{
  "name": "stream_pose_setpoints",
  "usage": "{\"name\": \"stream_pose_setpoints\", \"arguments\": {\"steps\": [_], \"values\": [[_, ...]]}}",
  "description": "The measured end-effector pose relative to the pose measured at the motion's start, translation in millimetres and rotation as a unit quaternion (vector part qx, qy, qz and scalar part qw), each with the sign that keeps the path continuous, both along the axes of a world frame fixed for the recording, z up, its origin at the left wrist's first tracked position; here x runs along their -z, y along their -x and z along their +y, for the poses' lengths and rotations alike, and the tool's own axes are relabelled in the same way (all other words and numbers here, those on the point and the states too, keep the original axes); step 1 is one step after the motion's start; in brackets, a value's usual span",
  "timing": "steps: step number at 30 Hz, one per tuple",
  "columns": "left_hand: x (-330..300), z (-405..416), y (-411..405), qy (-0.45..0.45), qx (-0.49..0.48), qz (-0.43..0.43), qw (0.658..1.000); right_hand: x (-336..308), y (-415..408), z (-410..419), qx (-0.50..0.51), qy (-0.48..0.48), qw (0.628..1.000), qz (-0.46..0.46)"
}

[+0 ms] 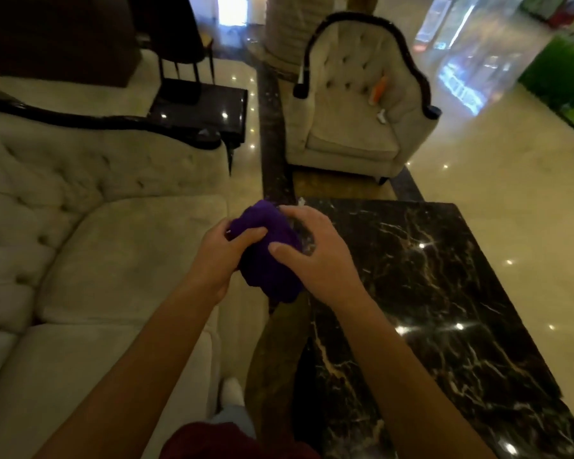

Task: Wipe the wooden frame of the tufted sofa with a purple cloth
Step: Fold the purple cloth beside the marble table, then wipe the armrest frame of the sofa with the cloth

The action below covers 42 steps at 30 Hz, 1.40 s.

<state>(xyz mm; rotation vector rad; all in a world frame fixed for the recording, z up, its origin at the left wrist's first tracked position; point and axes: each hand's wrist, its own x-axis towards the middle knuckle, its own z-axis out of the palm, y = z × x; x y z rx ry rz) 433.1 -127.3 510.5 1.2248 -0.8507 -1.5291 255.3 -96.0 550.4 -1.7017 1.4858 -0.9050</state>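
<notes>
A bunched purple cloth (pixel 268 256) hangs between both hands in the middle of the view. My left hand (pixel 224 253) pinches its left side with thumb and fingers. My right hand (pixel 315 253) grips its right side from above. The cream tufted sofa (pixel 90 246) fills the left half, and its dark wooden frame (pixel 113 122) runs along the top of the backrest, curling down at the right end. The hands are held in front of the sofa seat, well apart from the frame.
A black marble coffee table (pixel 444 313) stands to the right of my hands. A tufted armchair (pixel 355 104) with dark trim sits beyond it, holding an orange object (pixel 378 89). A dark side table (pixel 203 107) stands behind the sofa's end. The floor is glossy.
</notes>
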Motion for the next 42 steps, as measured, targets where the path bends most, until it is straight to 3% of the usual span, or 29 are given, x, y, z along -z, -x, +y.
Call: {"name": "stream_pose_setpoints", "arguments": {"steps": [4, 13, 16, 19, 22, 26, 29, 31, 35, 42], "values": [[-10.0, -40.9, -28.8, 0.024, -0.036, -0.025, 0.999, 4.4, -44.0, -46.0, -0.107, -0.031, 0.993, 0.028], [-17.3, -116.8, -87.5, -0.055, -0.125, 0.034, 0.990, 17.6, -108.7, -162.1, -0.135, -0.016, 0.991, 0.023], [-5.2, -146.5, -95.3, -0.058, -0.155, 0.034, 0.986, 26.0, -118.9, -211.6, -0.167, -0.091, 0.982, 0.002], [2.3, -186.1, -94.2, -0.042, -0.201, 0.035, 0.978, 31.6, -128.5, -265.8, -0.185, -0.242, 0.941, -0.149], [1.6, -239.5, -84.7, -0.004, -0.220, 0.057, 0.974, 39.6, -127.8, -328.1, -0.166, -0.286, 0.906, -0.263], [2.2, -309.1, -74.5, -0.011, -0.212, 0.125, 0.969, 50.8, -115.1, -406.0, -0.138, -0.232, 0.939, -0.212], [8.5, -349.4, -71.2, -0.008, -0.227, 0.108, 0.968, 59.5, -104.9, -460.2, -0.153, -0.213, 0.951, -0.162], [11.3, -369.7, -73.5, 0.000, -0.255, 0.062, 0.965, 66.9, -100.9, -490.7, -0.115, -0.270, 0.934, -0.204], [24.3, -407.5, -99.7, 0.013, -0.302, 0.012, 0.953, 77.2, -106.0, -552.5, -0.018, -0.385, 0.863, -0.326], [81.7, -487.8, -143.4, -0.090, -0.333, 0.016, 0.938, 98.5, -142.3, -654.1, -0.016, -0.414, 0.851, -0.322]]}}
